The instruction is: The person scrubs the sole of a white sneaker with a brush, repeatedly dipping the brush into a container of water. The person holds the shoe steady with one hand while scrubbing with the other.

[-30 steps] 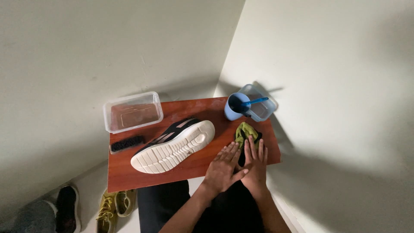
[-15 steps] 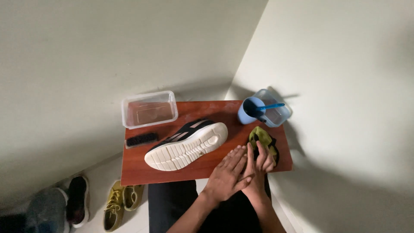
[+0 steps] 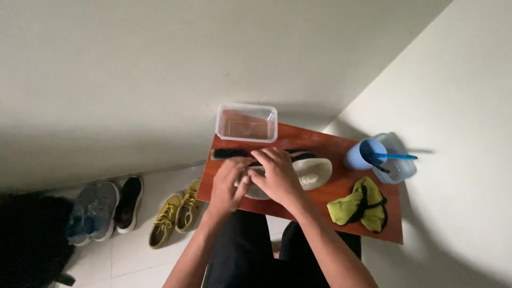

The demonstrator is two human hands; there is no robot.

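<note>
A black shoe with a white sole (image 3: 316, 173) lies on its side on a small red-brown table (image 3: 320, 205). My left hand (image 3: 228, 184) grips its left end with curled fingers. Over the shoe's middle lies my right hand (image 3: 278, 175), fingers closed on it and touching the left hand. Most of the shoe is hidden under both hands. A black brush (image 3: 229, 153) lies just beyond my fingers. At the table's right end, apart from my hands, rests a yellow-green cloth with black trim (image 3: 358, 205).
A clear plastic box (image 3: 246, 122) stands at the table's far edge. A blue cup (image 3: 362, 154) with a blue toothbrush (image 3: 396, 157) sits beside a clear tub (image 3: 401, 168) at the far right. Yellow shoes (image 3: 173, 213) and grey and black shoes (image 3: 106, 210) line the floor on the left.
Both my hands left the yellow-green cloth and moved left onto the shoe. The cloth now lies alone. The view has shifted to the left.
</note>
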